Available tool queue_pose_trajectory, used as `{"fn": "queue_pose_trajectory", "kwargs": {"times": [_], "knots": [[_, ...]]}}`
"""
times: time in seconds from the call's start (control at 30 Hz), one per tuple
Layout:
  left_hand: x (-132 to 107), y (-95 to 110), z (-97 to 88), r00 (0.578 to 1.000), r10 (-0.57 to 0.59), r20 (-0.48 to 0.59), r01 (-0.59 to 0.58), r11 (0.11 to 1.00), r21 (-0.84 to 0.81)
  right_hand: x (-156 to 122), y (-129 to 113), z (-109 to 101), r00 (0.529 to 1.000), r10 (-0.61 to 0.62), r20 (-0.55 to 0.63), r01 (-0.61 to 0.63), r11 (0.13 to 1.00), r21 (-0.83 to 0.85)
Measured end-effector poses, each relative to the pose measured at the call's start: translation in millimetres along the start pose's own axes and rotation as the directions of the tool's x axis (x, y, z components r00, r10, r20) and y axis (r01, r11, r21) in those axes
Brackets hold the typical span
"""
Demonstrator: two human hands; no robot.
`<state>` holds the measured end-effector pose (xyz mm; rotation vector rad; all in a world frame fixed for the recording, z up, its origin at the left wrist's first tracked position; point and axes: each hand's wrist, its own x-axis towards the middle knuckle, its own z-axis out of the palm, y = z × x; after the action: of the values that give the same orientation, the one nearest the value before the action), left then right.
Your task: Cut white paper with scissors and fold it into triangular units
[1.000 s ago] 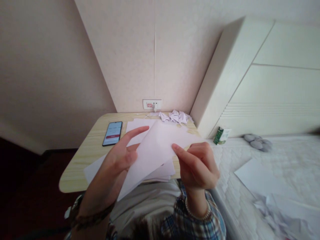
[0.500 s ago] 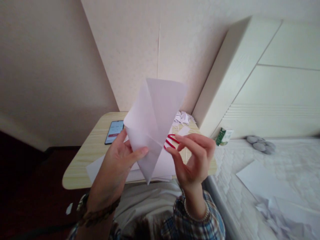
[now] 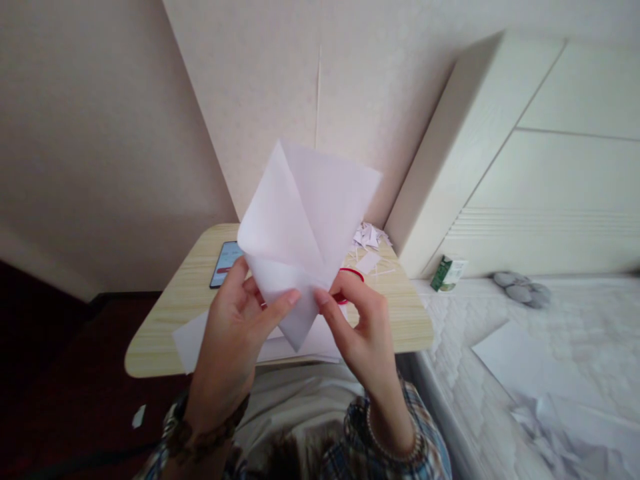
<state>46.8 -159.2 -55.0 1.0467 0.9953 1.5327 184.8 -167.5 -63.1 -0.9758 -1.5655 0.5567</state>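
I hold a folded white sheet of paper (image 3: 305,220) upright in front of me, above a small wooden table (image 3: 195,287). My left hand (image 3: 235,340) pinches its lower left part, thumb in front and fingers behind. My right hand (image 3: 357,330) pinches the lower right edge with thumb and forefinger. The sheet's pointed bottom corner hangs between both hands. Red scissor handles (image 3: 350,277) peek out on the table behind the paper.
A phone (image 3: 226,261) with a lit screen lies on the table's left side. Loose white sheets (image 3: 193,337) lie on the table, and several small folded paper pieces (image 3: 369,235) sit at its back. To the right is a bed with a sheet (image 3: 510,360), crumpled paper and a green carton (image 3: 447,273).
The paper went from lying low and flat between my hands to standing upright. My right hand let go briefly, then closed on the lower right edge again.
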Motion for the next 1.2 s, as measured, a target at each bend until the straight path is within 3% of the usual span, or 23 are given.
{"fn": "queue_pose_trajectory", "kwargs": {"times": [0.23, 0.5, 0.9, 1.2], "knots": [[0.7, 1.6, -0.1, 0.995, 0.026, -0.099, -0.029, 0.999, -0.031, -0.2, 2.7, -6.4, 0.997, 0.067, 0.030, -0.067, 0.998, 0.002], [10.7, 3.5, -14.2, 0.970, 0.161, -0.184, -0.160, 0.987, 0.016, 0.4, 2.1, -11.7, 0.993, 0.107, 0.057, -0.108, 0.994, 0.012], [15.4, 6.4, -18.7, 0.986, 0.093, -0.139, -0.089, 0.995, 0.034, 0.2, 5.1, -16.6, 0.984, 0.094, 0.150, -0.092, 0.995, -0.025], [21.2, 5.5, -28.3, 0.937, 0.239, -0.254, -0.212, 0.969, 0.130, 0.4, 3.7, -12.6, 0.980, 0.118, 0.158, -0.119, 0.993, 0.003]]}}
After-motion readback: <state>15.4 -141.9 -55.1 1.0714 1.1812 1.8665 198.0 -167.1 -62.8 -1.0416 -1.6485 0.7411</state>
